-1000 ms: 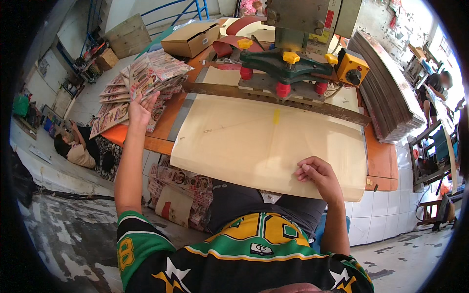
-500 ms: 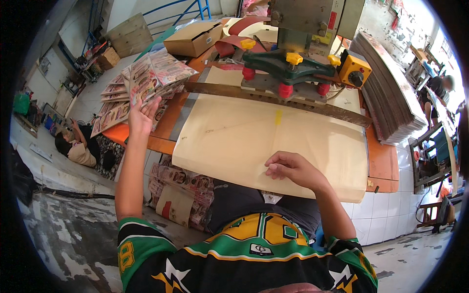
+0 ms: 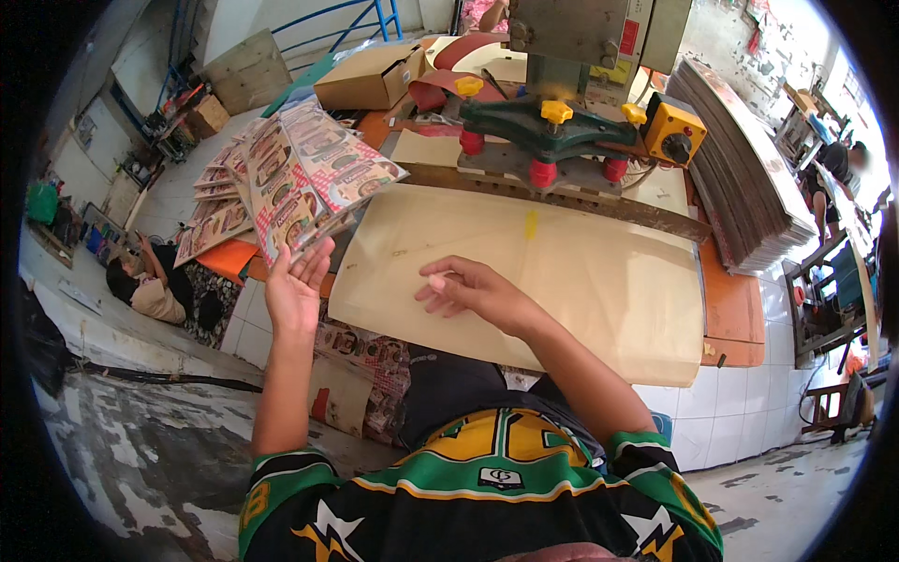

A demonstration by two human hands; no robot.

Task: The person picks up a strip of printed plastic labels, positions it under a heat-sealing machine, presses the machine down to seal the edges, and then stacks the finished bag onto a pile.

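Note:
My left hand (image 3: 298, 288) is palm up at the near corner of several printed cardboard sheets (image 3: 309, 173), its thumb and fingers gripping their edge. The sheets are tilted and fanned, with colourful food pictures on them. Over the left part of a smooth cream board (image 3: 581, 290) hovers my right hand (image 3: 473, 295), its fingers loosely bent and apart with nothing visible in them. At the board's far side stands a press with a green clamp frame (image 3: 552, 126), yellow knobs and red feet.
More printed sheets (image 3: 217, 225) lie on the left. A tall stack of boards (image 3: 740, 169) leans at the right. Behind the sheets stands a brown carton (image 3: 370, 77). A yellow switch box (image 3: 676, 131) juts from the press. One person (image 3: 154, 286) sits at far left, another at far right.
The printed sheets have slid nearer and to the right with my left hand. My right hand has moved left across the cream board.

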